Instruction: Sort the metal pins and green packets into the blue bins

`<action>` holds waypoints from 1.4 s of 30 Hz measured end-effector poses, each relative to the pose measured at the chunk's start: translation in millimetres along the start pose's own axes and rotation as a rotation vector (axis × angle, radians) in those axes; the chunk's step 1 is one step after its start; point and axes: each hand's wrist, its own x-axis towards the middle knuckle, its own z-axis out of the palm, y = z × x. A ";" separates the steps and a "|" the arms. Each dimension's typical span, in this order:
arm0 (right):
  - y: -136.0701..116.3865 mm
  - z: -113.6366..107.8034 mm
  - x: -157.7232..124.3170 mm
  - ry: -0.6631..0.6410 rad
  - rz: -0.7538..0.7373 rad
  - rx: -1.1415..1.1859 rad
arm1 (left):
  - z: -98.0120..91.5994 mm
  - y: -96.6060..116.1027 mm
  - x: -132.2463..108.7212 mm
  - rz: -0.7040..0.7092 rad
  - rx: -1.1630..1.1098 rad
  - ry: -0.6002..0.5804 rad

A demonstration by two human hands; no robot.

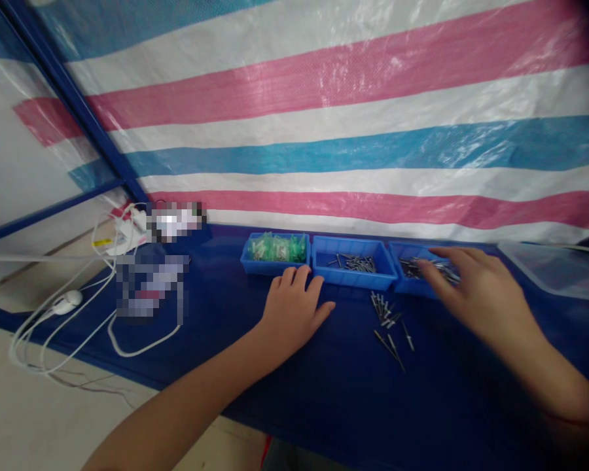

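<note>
My left hand (294,307) lies palm down on the dark blue table, fingers spread, at the front of the left and middle blue bins. Thumb and fingers apart, my right hand (485,294) reaches over the right blue bin (417,286) and hides part of it. Inside that bin are thin metal pieces (412,268) that look like blind rivets. The middle bin (351,275) holds a pile of thin metal pins (358,263). Small green packets (279,248) fill the left bin (269,267). Several loose blind rivets (383,311) are scattered on the table between my hands.
White cables (49,327) and a power strip (127,235) lie at the left end, near blurred-out items. A clear plastic tray (550,271) stands at the right. Behind the table hangs a striped plastic sheet (324,157); a blue metal post (73,104) rises at the left.
</note>
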 end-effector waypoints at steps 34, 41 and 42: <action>-70.7 36.0 -71.1 -0.419 -0.301 0.262 | 32.9 -31.1 -10.7 -0.040 -0.054 -0.009; -75.0 48.9 -55.0 -0.361 -0.333 0.383 | 38.8 -25.8 -3.9 -0.057 -0.252 -0.022; -75.0 49.8 -52.1 -0.361 -0.351 0.387 | 39.5 -24.7 -3.5 -0.051 -0.271 -0.026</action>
